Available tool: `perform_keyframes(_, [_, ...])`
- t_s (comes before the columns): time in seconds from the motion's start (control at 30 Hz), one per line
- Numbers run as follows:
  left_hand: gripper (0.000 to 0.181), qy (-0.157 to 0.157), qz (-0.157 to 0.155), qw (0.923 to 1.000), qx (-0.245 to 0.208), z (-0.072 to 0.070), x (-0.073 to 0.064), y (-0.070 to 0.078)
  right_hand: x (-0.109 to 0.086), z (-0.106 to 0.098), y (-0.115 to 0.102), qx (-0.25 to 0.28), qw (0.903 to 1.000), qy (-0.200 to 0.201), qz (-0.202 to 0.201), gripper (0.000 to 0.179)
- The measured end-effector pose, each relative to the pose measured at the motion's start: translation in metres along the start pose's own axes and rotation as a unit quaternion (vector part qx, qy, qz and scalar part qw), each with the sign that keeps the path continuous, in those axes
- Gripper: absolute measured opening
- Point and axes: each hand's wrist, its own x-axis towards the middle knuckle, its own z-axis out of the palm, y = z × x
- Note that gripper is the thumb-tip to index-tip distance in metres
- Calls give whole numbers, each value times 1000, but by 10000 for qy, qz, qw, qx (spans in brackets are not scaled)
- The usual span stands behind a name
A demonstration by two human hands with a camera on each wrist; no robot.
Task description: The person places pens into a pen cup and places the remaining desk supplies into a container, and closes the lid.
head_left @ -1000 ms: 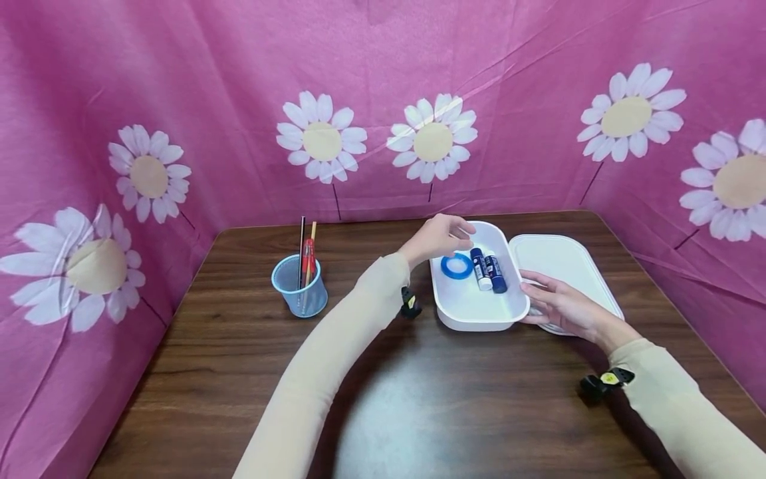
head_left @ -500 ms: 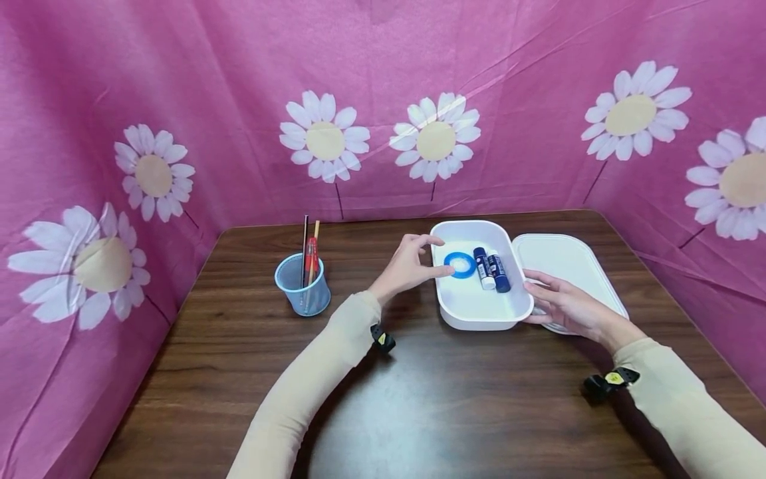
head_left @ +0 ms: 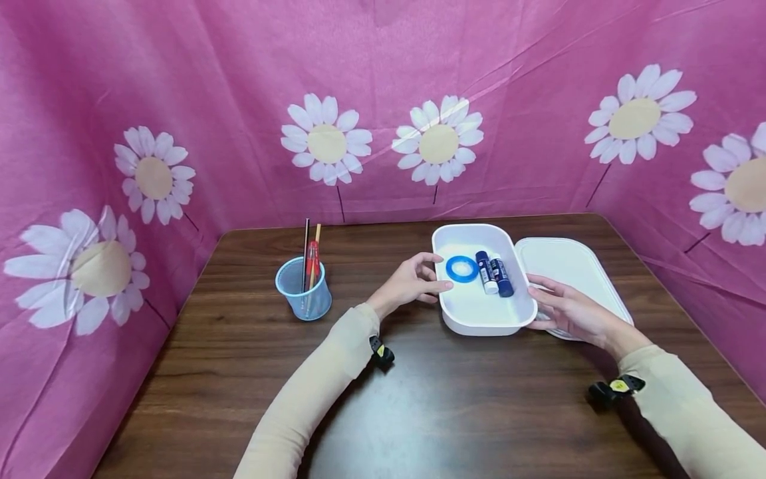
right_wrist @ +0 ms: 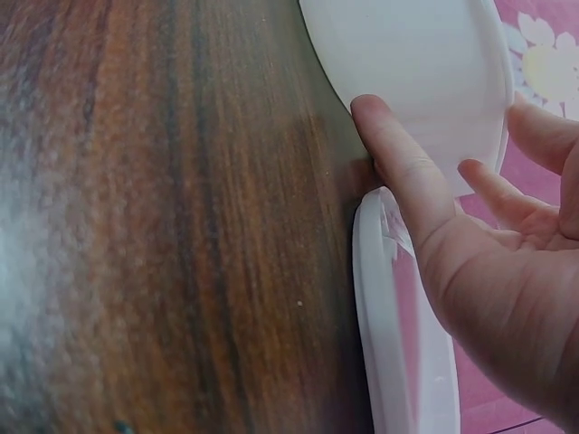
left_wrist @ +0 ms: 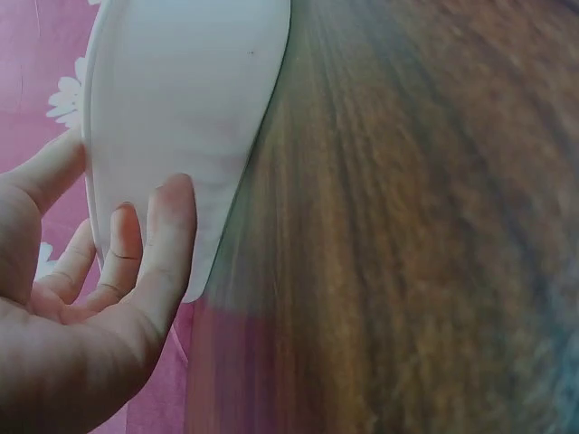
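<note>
A white plastic box (head_left: 487, 319) stands open-topped on the table. Inside it lie a blue tape roll (head_left: 462, 269) and two glue sticks (head_left: 495, 273), side by side with dark blue and white parts. My left hand (head_left: 413, 283) holds the box's left side, thumb at the rim; in the left wrist view several fingers (left_wrist: 170, 226) rest against the outer wall. From the other side my right hand (head_left: 571, 309) holds the box, thumb at the rim and a fingertip (right_wrist: 371, 113) on the wall near the bottom.
A white lid (head_left: 562, 256) lies right of the box, partly under my right hand. At the left a light blue mesh cup (head_left: 305, 303) holds pencils and a red-handled tool (head_left: 312, 259). A pink flowered cloth (head_left: 383, 193) hangs behind the wooden table (head_left: 419, 399).
My left hand has drawn back from over the box to its left side and now holds the wall there. The right hand keeps its place at the right side.
</note>
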Motion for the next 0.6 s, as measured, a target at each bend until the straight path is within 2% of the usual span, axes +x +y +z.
perform_keyframes(0.2, [71,3,-46,10000,11,2,-2,4,0,1,-2,-149,9998,119,-27,54])
perform_keyframes(0.33, [70,14,-28,10000,-29,1,-2,4,-2,4,-9,-863,9954,405,-138,61])
perform_keyframes(0.43, [70,-5,-82,10000,-44,0,-2,3,-7,3,-17,-1169,9906,578,-413,57])
perform_keyframes(0.6, [72,-51,-145,9999,25,-1,-3,5,-27,-13,-32,-891,9872,869,-996,38])
